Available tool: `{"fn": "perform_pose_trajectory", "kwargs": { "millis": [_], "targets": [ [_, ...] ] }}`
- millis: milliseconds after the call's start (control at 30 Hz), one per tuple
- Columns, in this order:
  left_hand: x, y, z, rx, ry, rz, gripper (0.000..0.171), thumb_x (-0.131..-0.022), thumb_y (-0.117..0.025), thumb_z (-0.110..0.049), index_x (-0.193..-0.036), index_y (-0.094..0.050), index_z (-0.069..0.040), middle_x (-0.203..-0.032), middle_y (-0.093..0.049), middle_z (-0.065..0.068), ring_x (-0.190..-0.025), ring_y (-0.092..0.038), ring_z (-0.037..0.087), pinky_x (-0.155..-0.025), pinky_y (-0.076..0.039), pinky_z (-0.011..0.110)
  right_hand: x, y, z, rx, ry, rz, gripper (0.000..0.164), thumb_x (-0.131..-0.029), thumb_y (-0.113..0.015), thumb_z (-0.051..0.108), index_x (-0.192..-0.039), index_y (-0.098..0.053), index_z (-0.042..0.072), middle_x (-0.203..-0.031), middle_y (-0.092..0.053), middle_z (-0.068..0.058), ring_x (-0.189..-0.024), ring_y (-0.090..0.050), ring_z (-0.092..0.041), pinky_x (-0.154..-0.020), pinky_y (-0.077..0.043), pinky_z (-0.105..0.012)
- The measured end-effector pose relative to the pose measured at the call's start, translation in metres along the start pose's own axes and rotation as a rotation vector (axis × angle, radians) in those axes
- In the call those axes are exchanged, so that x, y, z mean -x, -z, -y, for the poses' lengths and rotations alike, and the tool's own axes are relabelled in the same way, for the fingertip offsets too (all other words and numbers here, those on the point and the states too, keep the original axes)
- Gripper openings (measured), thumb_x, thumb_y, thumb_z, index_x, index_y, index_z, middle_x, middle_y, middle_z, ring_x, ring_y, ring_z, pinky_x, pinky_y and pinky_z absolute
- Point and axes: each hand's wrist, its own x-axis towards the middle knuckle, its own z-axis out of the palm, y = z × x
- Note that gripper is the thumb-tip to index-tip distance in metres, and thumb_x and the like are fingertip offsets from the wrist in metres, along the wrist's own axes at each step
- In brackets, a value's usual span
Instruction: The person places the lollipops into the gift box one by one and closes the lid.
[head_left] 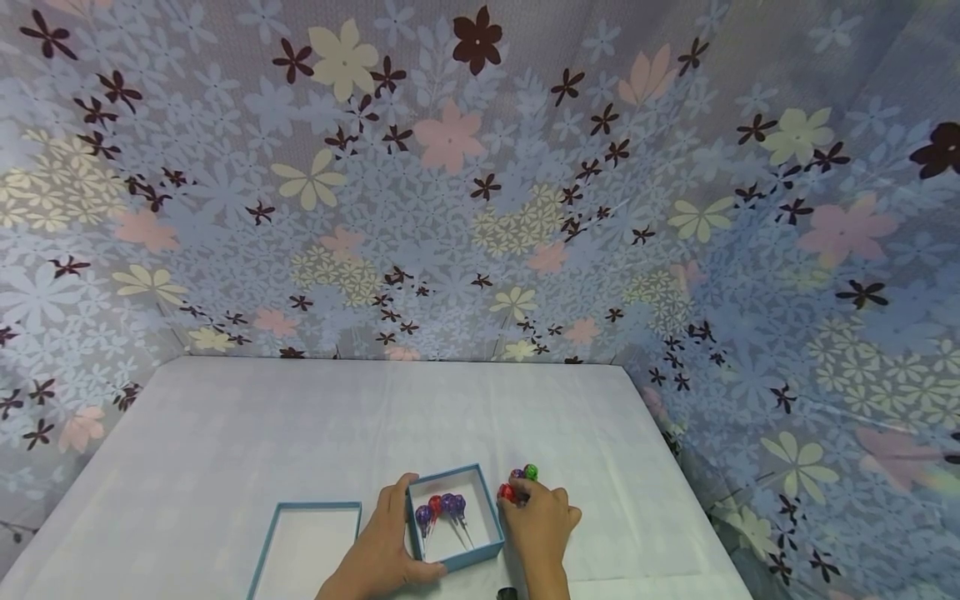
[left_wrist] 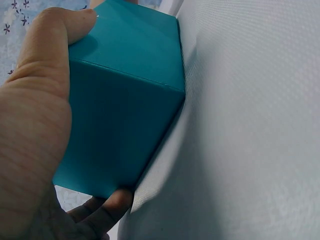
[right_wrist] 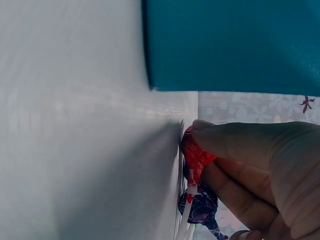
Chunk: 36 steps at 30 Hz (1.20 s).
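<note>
My left hand (head_left: 384, 537) grips the left side of a blue-teal box (head_left: 474, 557), thumb at its near side and fingers around the far left corner. Inside the box lie several wrapped lollipops (head_left: 448, 504), purple and red, sticks toward me. Right of the box, my right hand (head_left: 542, 521) pinches a red lollipop (right_wrist: 195, 155) between thumb and fingers, close over the table. A purple lollipop (right_wrist: 202, 206) is right beside it in the right wrist view. A green-wrapped lollipop (head_left: 531, 472) shows just beyond the right fingers. The left wrist view shows the box's teal outer walls (left_wrist: 120, 115).
A box lid (head_left: 279, 533), white inside with blue edges, lies left of my left hand. A small dark object (head_left: 507, 593) is at the bottom edge near my right wrist. White cloth covers the table (head_left: 390, 417); a floral curtain (head_left: 450, 208) hangs behind and at the sides.
</note>
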Motion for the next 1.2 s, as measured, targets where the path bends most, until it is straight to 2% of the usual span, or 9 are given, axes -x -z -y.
{"fn": "perform_pose_trajectory", "kwargs": {
  "millis": [400,767,1200],
  "targets": [
    [0.001,0.000,0.000,0.003,0.011,0.006,0.130,-0.054,-0.075,-0.073,-0.150,-0.007,-0.018,-0.133,-0.032,0.020,-0.117,-0.047,0.035,-0.092,-0.044,0.055,0.001,0.004,0.001,0.000,-0.004,-0.004,0.028,-0.063,-0.088,0.027,-0.087,-0.078,0.018,-0.078,-0.071,0.001,-0.074,-0.047,-0.020,-0.068,-0.024,-0.045],
    [0.000,-0.001,0.000,-0.007,-0.002,-0.011,0.130,-0.054,-0.075,-0.074,-0.150,-0.008,-0.019,-0.133,-0.032,0.018,-0.114,-0.048,0.032,-0.091,-0.046,0.052,0.001,0.010,0.001,-0.022,0.022,-0.053,0.025,-0.067,-0.085,0.034,-0.085,-0.078,0.018,-0.076,-0.072,0.001,-0.074,-0.048,-0.020,-0.069,-0.025,-0.046],
    [0.000,-0.001,0.000,-0.021,-0.012,-0.017,0.131,-0.053,-0.076,-0.073,-0.149,-0.009,-0.016,-0.132,-0.034,0.018,-0.114,-0.048,0.030,-0.093,-0.045,0.051,0.005,0.017,0.006,-0.060,0.076,-0.138,0.026,-0.064,-0.086,0.035,-0.082,-0.079,0.017,-0.075,-0.072,0.003,-0.072,-0.048,-0.019,-0.067,-0.023,-0.044]
  ]
}}
